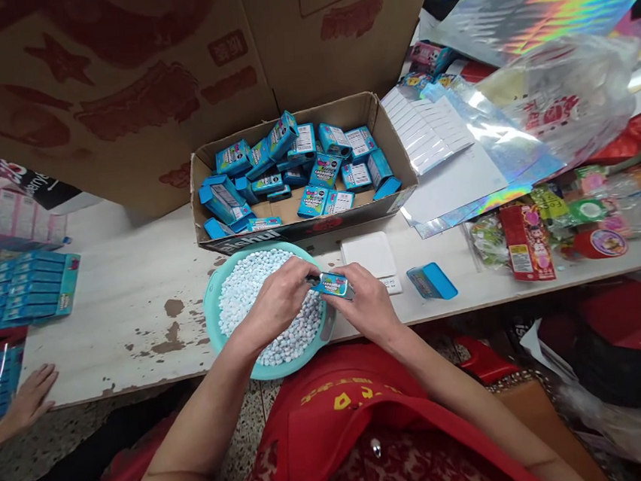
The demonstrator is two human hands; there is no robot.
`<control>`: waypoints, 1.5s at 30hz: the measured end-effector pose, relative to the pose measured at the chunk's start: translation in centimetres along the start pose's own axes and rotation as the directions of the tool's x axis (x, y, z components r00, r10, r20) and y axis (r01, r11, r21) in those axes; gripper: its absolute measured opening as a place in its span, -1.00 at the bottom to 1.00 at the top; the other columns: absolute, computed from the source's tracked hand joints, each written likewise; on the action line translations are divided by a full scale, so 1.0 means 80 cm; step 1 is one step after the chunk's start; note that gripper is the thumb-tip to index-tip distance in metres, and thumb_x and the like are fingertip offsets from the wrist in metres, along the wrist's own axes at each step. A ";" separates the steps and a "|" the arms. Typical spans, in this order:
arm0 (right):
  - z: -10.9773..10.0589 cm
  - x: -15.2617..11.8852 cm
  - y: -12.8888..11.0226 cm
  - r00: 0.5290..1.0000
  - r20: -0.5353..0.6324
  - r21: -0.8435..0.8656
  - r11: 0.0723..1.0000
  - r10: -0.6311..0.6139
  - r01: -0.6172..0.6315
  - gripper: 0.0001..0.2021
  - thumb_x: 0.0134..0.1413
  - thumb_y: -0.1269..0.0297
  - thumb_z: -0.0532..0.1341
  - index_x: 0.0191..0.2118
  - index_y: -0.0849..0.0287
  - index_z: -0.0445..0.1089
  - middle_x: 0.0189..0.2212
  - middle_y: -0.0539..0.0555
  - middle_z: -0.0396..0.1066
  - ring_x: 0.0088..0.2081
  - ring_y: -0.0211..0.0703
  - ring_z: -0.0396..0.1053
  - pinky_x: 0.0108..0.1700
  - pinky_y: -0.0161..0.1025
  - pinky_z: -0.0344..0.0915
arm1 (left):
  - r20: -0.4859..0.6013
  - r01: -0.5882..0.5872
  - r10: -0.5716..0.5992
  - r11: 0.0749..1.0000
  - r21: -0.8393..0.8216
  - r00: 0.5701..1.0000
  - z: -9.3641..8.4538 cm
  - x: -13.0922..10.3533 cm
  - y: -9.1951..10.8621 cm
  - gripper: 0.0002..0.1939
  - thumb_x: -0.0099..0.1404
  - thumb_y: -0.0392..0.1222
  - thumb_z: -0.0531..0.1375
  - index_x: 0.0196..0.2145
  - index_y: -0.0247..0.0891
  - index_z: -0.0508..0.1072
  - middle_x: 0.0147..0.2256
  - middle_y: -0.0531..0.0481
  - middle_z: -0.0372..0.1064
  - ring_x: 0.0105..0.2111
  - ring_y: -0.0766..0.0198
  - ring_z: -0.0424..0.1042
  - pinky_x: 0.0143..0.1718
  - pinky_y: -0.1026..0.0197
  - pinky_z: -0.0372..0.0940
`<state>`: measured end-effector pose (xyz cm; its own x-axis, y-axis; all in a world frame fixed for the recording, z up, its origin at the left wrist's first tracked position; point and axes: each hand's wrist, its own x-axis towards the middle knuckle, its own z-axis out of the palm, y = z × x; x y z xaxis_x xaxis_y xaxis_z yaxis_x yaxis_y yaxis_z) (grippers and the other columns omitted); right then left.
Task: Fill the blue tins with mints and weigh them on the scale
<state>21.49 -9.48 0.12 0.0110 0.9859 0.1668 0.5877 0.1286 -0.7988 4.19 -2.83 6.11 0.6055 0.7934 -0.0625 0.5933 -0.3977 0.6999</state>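
Note:
A small blue candy box (333,284) with a printed label is held between my two hands, over the right rim of the bowl. My right hand (369,304) grips its right end. At the other end, the fingers of my left hand (280,293) are pinched together, next to a small dark spot I cannot make out. Under my left hand stands a turquoise bowl (215,334) full of small pale candies (256,277). Right of my hands, another blue box (432,281) lies on the table.
Behind the bowl, a low cardboard box (395,135) holds several blue candy boxes. A white flat device (367,255) lies near my right hand. Large carton (141,84) stands behind. Shiny sheets (516,153) and candy packets lie right; stacked blue boxes (30,287) and another person's hand (34,393) are left.

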 end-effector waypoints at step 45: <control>0.010 -0.050 -0.023 0.995 -0.025 0.285 0.955 0.093 -0.082 -0.67 0.02 0.35 0.34 -0.07 0.09 0.34 -0.17 0.07 0.39 -0.12 -0.09 0.39 -0.08 -0.18 0.34 | 0.089 -0.022 0.023 1.000 -0.010 0.996 0.017 -0.051 -0.014 -0.77 0.24 -0.28 0.17 -0.11 -0.19 0.37 -0.15 -0.03 0.44 -0.13 0.18 0.38 -0.11 0.15 0.26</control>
<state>19.74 -13.59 0.48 0.0857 0.9907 0.1060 0.3301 0.0722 -0.9412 1.82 -6.24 4.61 0.6636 0.7400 -0.1096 0.5746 -0.4104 0.7081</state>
